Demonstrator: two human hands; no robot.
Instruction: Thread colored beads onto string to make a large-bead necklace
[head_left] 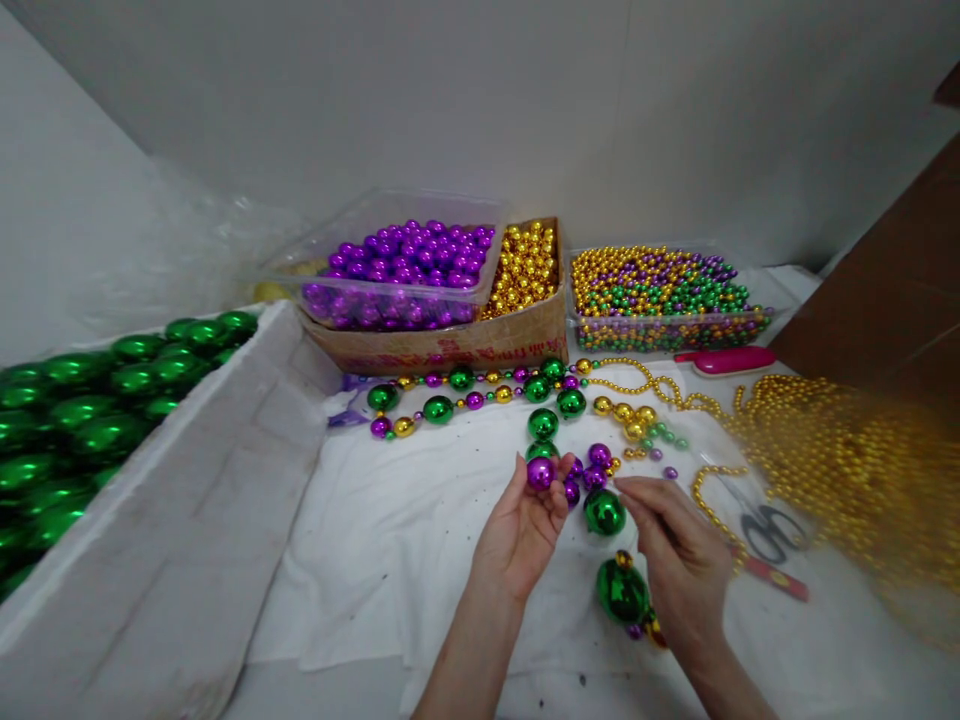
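Note:
My left hand is raised palm-up over the white cloth, with its fingertips pinched on a purple bead. My right hand is curled beside it with thumb and finger pinched together, probably on a thin thread that I cannot make out. A large green bead lies between the two hands. Another green bead hangs below my right hand with small gold and purple beads. A strung line of green, purple and gold beads runs across the cloth beyond the hands.
A white foam box of large green beads fills the left. At the back stand a clear tub of purple beads, a carton of gold beads and a tray of small mixed beads. Gold bead strands, scissors and a pink tool lie right.

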